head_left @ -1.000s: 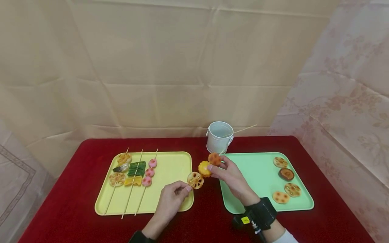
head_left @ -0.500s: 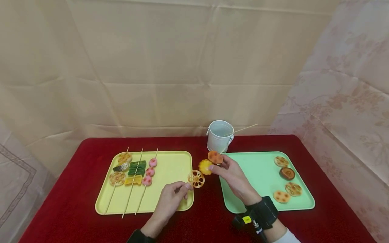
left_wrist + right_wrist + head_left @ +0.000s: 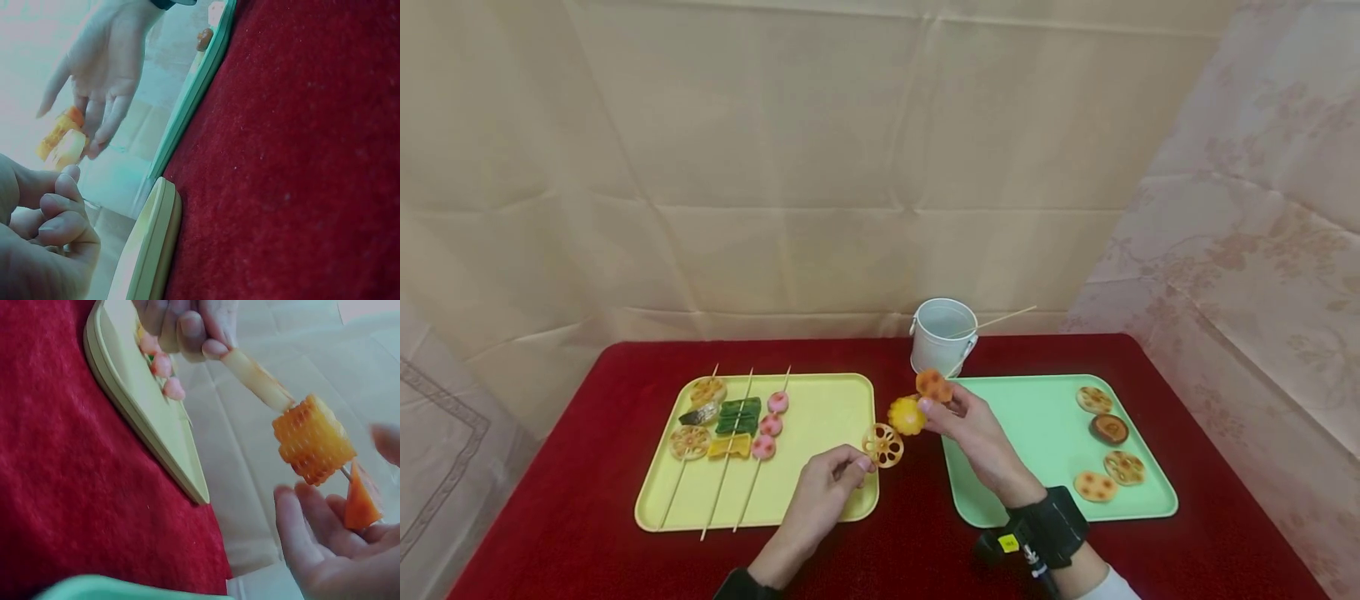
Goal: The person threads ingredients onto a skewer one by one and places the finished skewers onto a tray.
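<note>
My left hand [image 3: 826, 493] pinches a skewer at its lower end, just below a lotus root slice [image 3: 883, 445]. Beyond that slice, the skewer carries a yellow corn piece [image 3: 314, 440] and an orange slice [image 3: 362, 499]; a bit of thin stick shows between these two. My right hand [image 3: 973, 433] is beside the far end. In the right wrist view its fingers lie under the orange slice, while the thumb stands apart from the food. The left wrist view shows the right hand [image 3: 109, 69] with fingers extended.
A yellow tray [image 3: 823, 400] at left holds several loaded skewers [image 3: 739, 421]. On the green tray [image 3: 1022, 450] at right lie lotus slices [image 3: 1123, 468], a mushroom slice [image 3: 1108, 429] and a spotted slice [image 3: 1095, 487]. Behind stands a white bucket [image 3: 934, 354] with thin sticks.
The corn piece has dropped slightly toward the lotus root slice, and the orange slice sits slightly higher. My right thumb has drawn back a little from the corn. Both trays stay put.
</note>
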A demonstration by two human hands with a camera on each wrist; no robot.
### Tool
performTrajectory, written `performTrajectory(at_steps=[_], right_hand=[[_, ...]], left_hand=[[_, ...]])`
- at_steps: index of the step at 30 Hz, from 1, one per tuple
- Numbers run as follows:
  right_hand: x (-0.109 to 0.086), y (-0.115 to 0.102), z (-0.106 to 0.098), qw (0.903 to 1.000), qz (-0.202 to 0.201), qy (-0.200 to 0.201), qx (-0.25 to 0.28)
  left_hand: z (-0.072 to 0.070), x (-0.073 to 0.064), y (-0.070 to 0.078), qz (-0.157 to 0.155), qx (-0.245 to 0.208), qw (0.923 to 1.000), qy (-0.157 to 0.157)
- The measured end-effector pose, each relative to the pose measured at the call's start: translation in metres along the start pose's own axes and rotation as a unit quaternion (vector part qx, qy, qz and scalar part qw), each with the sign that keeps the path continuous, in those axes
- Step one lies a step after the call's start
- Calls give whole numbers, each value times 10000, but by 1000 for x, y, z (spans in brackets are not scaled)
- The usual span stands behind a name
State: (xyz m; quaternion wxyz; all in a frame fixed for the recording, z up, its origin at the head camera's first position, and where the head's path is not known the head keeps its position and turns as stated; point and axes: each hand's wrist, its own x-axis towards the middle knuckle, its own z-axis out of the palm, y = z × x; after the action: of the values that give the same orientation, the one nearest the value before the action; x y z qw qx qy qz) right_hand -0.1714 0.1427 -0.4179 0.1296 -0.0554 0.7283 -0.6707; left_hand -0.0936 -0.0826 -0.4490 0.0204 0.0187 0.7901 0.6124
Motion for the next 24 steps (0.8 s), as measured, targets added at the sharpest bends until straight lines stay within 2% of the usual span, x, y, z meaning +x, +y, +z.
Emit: performTrajectory(at_steps=[3, 6, 13, 16, 19, 24], right_hand=[[0, 0, -1, 9993, -169, 321, -16], [0, 0, -2, 9975, -271, 598, -243], [0, -1, -1, 9926, -290, 769, -898], [0, 0, -2, 9926, -245, 650, -997], [1, 0, -3, 9934, -81, 303, -1108], [0, 0, -4, 9966, 82, -69, -813]], left_hand=[[0, 0, -1, 78, 50, 10000, 34], [0, 0, -2, 130, 126, 9998, 45], [1, 1, -4, 191, 166, 9996, 81], [1, 0, -5, 287, 270, 9992, 118], [0, 0, -4, 310, 373, 9986, 189], [-1, 0, -3, 287, 394, 9986, 184]])
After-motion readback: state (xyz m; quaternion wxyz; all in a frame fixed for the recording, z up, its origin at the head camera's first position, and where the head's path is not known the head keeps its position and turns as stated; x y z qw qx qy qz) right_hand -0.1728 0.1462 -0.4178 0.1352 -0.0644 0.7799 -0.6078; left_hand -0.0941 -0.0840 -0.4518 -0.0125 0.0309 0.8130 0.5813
